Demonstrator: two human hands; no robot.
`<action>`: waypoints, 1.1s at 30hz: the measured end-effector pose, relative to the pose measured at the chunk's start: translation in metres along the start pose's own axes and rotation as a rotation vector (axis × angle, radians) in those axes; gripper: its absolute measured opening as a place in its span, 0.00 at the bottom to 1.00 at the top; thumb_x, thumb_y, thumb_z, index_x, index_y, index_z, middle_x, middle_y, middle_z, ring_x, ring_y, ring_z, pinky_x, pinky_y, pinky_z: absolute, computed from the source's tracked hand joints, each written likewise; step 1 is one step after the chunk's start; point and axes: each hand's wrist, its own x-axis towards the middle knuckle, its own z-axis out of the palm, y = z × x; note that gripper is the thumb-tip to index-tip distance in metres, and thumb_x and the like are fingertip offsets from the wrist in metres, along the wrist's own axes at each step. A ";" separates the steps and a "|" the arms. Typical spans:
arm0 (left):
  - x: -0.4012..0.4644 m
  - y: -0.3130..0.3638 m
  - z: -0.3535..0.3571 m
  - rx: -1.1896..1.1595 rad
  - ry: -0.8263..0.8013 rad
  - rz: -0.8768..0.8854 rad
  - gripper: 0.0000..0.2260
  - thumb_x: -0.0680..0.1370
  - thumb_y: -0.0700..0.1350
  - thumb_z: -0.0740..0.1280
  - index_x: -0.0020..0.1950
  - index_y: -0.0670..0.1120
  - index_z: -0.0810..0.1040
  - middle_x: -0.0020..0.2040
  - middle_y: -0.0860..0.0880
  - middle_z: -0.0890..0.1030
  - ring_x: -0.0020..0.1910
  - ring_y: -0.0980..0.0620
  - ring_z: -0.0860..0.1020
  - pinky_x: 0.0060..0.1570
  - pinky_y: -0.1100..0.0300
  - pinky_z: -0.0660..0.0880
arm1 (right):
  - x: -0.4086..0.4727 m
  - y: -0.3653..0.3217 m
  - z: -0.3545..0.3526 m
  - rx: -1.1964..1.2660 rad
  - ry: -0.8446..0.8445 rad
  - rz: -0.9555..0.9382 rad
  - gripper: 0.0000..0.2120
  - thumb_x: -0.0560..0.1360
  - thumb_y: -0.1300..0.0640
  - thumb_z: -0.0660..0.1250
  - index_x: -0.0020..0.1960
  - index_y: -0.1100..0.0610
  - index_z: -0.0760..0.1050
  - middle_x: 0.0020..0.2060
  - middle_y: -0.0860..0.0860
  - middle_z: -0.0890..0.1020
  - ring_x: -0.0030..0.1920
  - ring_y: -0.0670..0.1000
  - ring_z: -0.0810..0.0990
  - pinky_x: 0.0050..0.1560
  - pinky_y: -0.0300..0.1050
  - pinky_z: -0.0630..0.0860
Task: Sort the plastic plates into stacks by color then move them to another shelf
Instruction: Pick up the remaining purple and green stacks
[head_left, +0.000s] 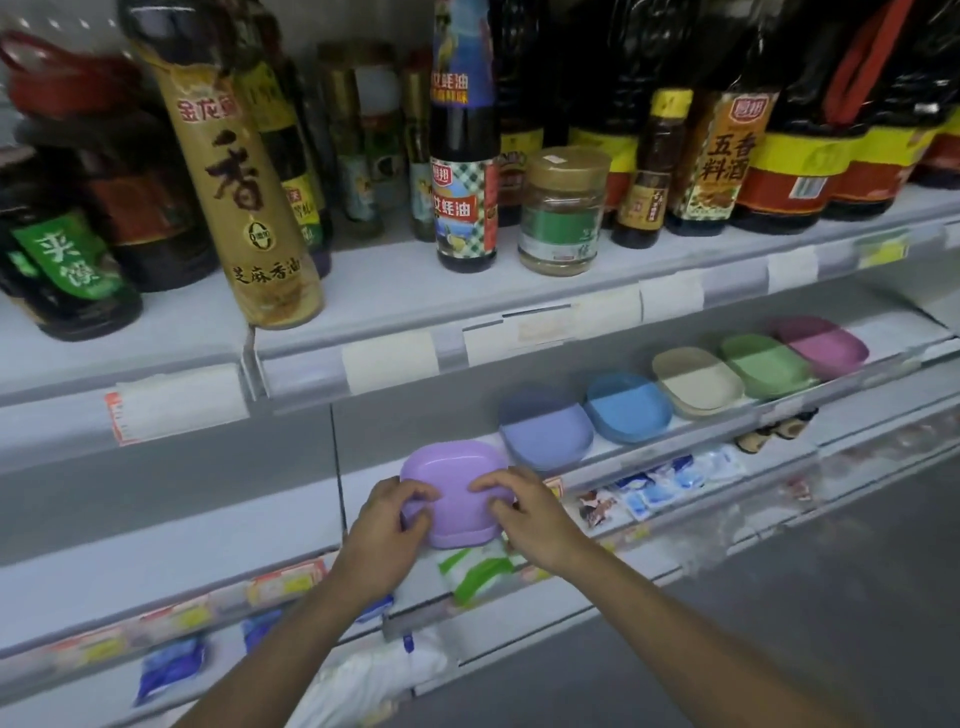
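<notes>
A stack of lilac plates (453, 483) is held in front of the middle shelf, bottoms toward me. My left hand (387, 514) grips its left edge and my right hand (522, 512) grips its right edge, fingers curled over the rim. On the middle shelf (779, 402) to the right, five plate stacks lie in a row: blue-violet (548, 434), blue (628, 408), beige (696, 382), green (769, 364) and pink-purple (823, 343).
The upper shelf (415, 306) carries many sauce and oil bottles and a glass jar (563, 210). Below my hands, a lower shelf holds green and white packets (475, 569) and blue-white sachets (670, 480). Grey floor lies at the lower right.
</notes>
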 end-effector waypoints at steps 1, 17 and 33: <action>0.004 -0.005 0.001 0.000 0.000 -0.005 0.15 0.76 0.39 0.69 0.50 0.62 0.80 0.57 0.54 0.77 0.53 0.58 0.78 0.55 0.58 0.74 | 0.007 0.003 0.003 -0.026 -0.018 0.001 0.16 0.77 0.64 0.64 0.58 0.49 0.83 0.58 0.54 0.76 0.54 0.47 0.78 0.55 0.27 0.70; 0.064 -0.049 0.017 0.115 -0.070 -0.069 0.15 0.77 0.41 0.68 0.55 0.61 0.77 0.60 0.53 0.74 0.51 0.54 0.77 0.49 0.70 0.70 | 0.087 0.016 0.015 -0.267 -0.180 0.054 0.17 0.78 0.61 0.63 0.63 0.47 0.78 0.60 0.48 0.70 0.45 0.50 0.76 0.61 0.44 0.76; 0.084 -0.040 0.054 0.134 -0.020 -0.217 0.14 0.77 0.40 0.68 0.61 0.53 0.78 0.67 0.53 0.71 0.54 0.49 0.79 0.54 0.59 0.73 | 0.117 0.038 0.012 -0.489 -0.342 0.142 0.23 0.79 0.50 0.61 0.74 0.41 0.66 0.74 0.52 0.61 0.62 0.58 0.79 0.66 0.53 0.75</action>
